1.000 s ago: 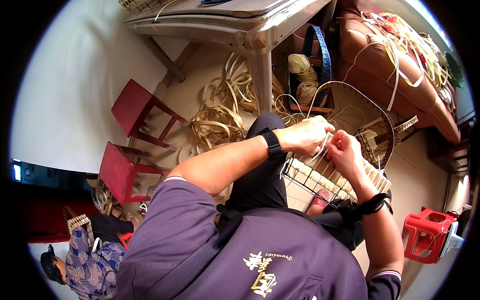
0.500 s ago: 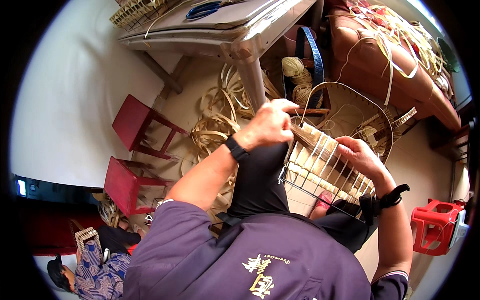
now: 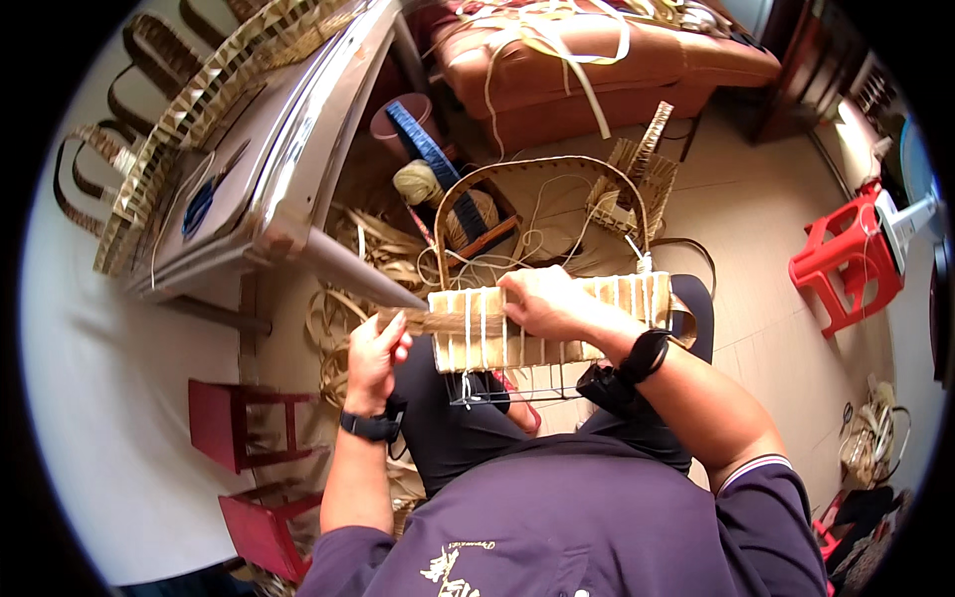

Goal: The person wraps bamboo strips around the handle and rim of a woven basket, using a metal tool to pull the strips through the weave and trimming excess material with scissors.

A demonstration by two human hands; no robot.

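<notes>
At frame centre, the half-woven basket (image 3: 542,320) rests on the person's lap. The left hand (image 3: 376,350) grips a flat weaving strip (image 3: 438,321); the right hand (image 3: 542,301) clamps the basket's rim. A slackened pull could loosen the weave.

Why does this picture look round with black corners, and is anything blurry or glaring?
Head view: a fisheye lens bends straight edges, so the table curves and the corners go black. Both hands, left hand and right hand, and the woven basket frame look sharp. Daylight is soft, without harsh glare, though the pale floor at left looks washed out.
</notes>
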